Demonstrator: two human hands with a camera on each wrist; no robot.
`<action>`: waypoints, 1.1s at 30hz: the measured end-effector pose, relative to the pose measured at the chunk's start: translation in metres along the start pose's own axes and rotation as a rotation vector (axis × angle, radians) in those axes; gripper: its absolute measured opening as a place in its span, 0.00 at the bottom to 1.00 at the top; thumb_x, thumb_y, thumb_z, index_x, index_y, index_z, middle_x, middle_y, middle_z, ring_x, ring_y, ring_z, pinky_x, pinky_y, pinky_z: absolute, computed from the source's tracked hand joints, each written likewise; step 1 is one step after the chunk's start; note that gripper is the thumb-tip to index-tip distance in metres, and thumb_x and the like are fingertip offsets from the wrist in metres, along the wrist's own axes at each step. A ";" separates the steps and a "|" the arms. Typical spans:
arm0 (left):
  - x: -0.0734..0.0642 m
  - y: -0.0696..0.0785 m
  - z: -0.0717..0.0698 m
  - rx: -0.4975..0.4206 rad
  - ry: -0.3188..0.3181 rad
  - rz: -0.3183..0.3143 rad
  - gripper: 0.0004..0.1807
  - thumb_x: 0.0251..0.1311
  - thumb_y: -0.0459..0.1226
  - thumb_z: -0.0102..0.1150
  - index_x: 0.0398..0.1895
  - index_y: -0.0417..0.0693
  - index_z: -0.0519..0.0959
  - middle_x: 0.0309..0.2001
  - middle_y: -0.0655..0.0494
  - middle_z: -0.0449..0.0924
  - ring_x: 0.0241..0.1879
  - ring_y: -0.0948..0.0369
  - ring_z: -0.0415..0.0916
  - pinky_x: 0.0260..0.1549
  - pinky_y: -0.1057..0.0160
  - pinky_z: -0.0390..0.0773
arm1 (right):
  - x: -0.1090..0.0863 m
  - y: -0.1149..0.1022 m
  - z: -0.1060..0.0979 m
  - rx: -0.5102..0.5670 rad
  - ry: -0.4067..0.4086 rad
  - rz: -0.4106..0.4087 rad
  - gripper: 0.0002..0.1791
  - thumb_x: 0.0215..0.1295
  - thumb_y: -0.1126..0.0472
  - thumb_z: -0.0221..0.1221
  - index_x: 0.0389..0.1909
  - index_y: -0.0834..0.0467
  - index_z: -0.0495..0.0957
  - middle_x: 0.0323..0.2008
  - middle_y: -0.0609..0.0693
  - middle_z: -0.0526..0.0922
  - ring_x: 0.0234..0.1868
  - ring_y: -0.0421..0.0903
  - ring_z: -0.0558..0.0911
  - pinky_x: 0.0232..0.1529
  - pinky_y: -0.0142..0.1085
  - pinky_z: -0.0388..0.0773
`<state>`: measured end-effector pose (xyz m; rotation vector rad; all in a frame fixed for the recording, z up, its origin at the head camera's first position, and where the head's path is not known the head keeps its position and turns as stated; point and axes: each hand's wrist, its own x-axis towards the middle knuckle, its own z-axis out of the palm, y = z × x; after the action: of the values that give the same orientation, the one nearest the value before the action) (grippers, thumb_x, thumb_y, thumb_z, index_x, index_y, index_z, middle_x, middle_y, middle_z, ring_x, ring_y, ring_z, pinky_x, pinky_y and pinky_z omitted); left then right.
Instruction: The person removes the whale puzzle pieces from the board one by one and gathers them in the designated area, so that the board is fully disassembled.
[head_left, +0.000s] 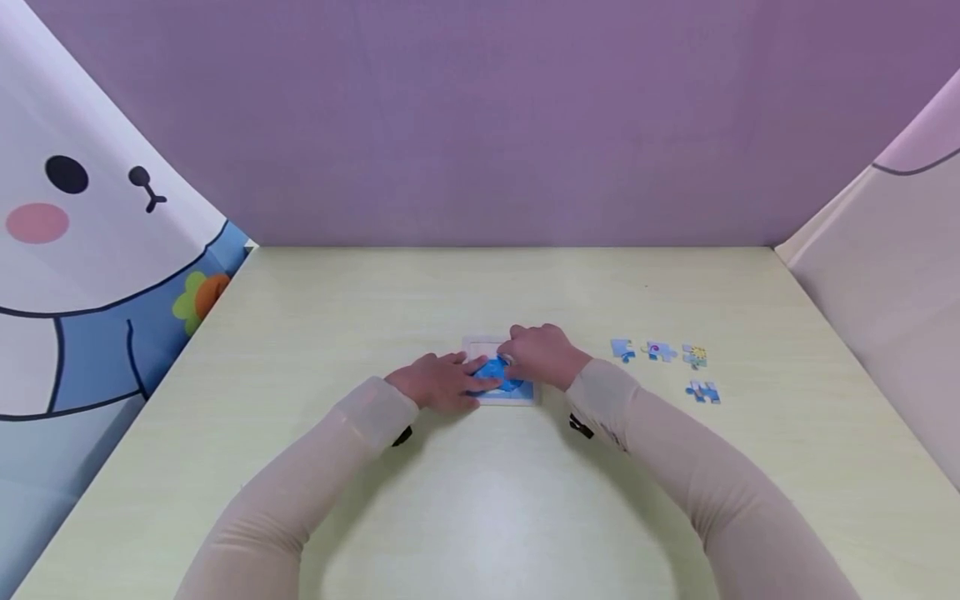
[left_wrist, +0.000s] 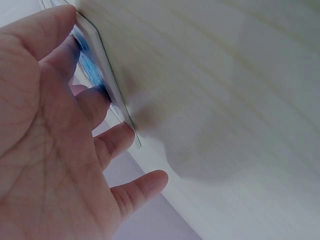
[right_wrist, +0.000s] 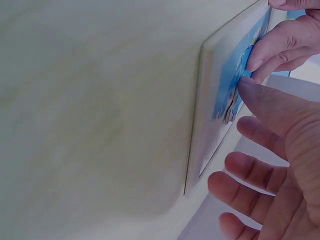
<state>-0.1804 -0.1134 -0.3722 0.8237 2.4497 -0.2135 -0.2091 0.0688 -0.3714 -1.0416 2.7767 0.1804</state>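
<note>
A small jigsaw puzzle in a pale frame [head_left: 537,403] lies mid-table, with blue pieces [head_left: 513,385] inside it. My left hand [head_left: 444,382] reaches over the frame from the left, fingers spread, some fingertips resting on the blue pieces. From the right, my right hand [head_left: 546,357] comes over the frame. Its thumb [right_wrist: 265,97] touches the blue picture close to the left fingertips, while its other fingers bend loosely beside the frame. Some piece edges [right_wrist: 231,106] stand up slightly under that thumb. The hands hide part of the picture.
Several loose jigsaw pieces lie to the right of the frame, among them one with a yellow sun [head_left: 695,356] and a blue one nearer me [head_left: 703,392]. A purple wall [head_left: 480,125] stands behind the pale table [head_left: 480,517]. Printed cloth [head_left: 90,275] hangs at the left.
</note>
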 end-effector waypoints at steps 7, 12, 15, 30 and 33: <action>-0.001 0.000 -0.001 0.003 0.001 0.000 0.29 0.72 0.54 0.40 0.74 0.74 0.51 0.77 0.62 0.39 0.74 0.50 0.41 0.63 0.45 0.59 | 0.007 0.001 0.001 0.063 -0.065 0.024 0.20 0.65 0.50 0.60 0.55 0.52 0.80 0.39 0.51 0.78 0.34 0.43 0.75 0.36 0.41 0.79; -0.001 0.000 -0.001 0.017 0.006 0.002 0.29 0.71 0.54 0.40 0.74 0.74 0.51 0.77 0.62 0.39 0.74 0.50 0.42 0.61 0.47 0.63 | 0.014 0.006 0.004 0.245 -0.129 0.093 0.22 0.63 0.52 0.62 0.57 0.53 0.79 0.47 0.52 0.79 0.44 0.46 0.78 0.47 0.45 0.77; 0.000 -0.001 -0.001 0.029 0.006 0.005 0.29 0.72 0.54 0.39 0.74 0.74 0.51 0.77 0.62 0.40 0.74 0.50 0.42 0.59 0.49 0.65 | 0.017 0.010 0.006 0.404 -0.129 0.141 0.21 0.62 0.55 0.62 0.56 0.55 0.78 0.50 0.52 0.80 0.47 0.48 0.77 0.50 0.47 0.75; -0.002 0.000 0.000 0.087 0.017 0.024 0.28 0.72 0.53 0.39 0.74 0.73 0.51 0.76 0.59 0.43 0.73 0.48 0.46 0.56 0.51 0.67 | 0.018 0.018 0.011 0.818 0.029 0.172 0.06 0.66 0.65 0.54 0.39 0.63 0.78 0.40 0.55 0.82 0.40 0.49 0.77 0.46 0.41 0.73; -0.001 -0.001 0.002 0.096 0.019 0.023 0.28 0.73 0.53 0.38 0.74 0.72 0.52 0.77 0.58 0.42 0.73 0.48 0.45 0.57 0.50 0.67 | 0.018 0.017 0.011 0.840 0.057 0.181 0.06 0.66 0.66 0.54 0.38 0.63 0.78 0.38 0.54 0.82 0.37 0.48 0.76 0.42 0.39 0.72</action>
<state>-0.1799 -0.1151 -0.3733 0.8985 2.4621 -0.3180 -0.2325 0.0722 -0.3853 -0.5703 2.5415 -0.9179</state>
